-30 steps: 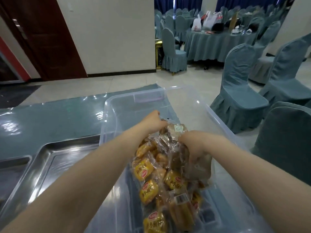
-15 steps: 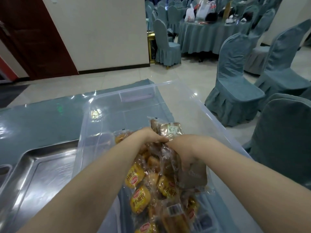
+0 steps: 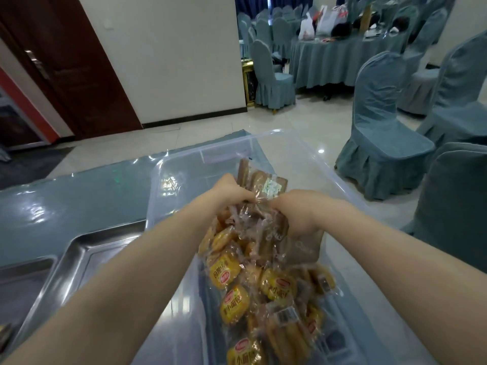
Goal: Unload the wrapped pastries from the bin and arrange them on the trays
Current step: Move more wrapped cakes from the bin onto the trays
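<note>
While gripping a bunch of wrapped pastries (image 3: 253, 259) from both sides: left hand (image 3: 232, 193) clenched on crinkled wrappers, right hand (image 3: 297, 214) likewise. Bunch hanging over clear plastic bin (image 3: 311, 164). Steel tray (image 3: 87, 259) just left of bin, on teal table (image 3: 79, 196).

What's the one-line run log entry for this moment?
left hand: grips wrapped pastries | right hand: grips same bundle | bundle: over clear bin | metal tray: left of bin, no pastries seen
</note>
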Motion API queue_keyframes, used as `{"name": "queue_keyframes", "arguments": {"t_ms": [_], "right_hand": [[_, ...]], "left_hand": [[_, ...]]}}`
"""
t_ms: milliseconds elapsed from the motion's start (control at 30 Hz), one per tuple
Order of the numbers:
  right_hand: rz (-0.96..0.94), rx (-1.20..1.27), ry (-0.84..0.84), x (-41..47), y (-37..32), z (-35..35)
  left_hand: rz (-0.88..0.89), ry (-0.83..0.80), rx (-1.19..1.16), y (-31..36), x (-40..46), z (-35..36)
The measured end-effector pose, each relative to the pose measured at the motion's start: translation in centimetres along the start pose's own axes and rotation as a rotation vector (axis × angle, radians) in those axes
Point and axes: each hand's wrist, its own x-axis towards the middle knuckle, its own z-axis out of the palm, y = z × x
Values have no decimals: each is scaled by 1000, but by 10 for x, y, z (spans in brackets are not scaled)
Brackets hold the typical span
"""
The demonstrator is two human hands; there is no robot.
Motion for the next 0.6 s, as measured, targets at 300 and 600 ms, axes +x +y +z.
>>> {"name": "queue_keyframes", "arguments": {"t_ms": [300,600], "right_hand": [[-17,267,366,-24,-13,-15],[-256,333,754,-58,-78,-33]], "left_hand": [[198,290,-129,-11,-71,-76],[197,616,-549,-73,-162,-126]]}}
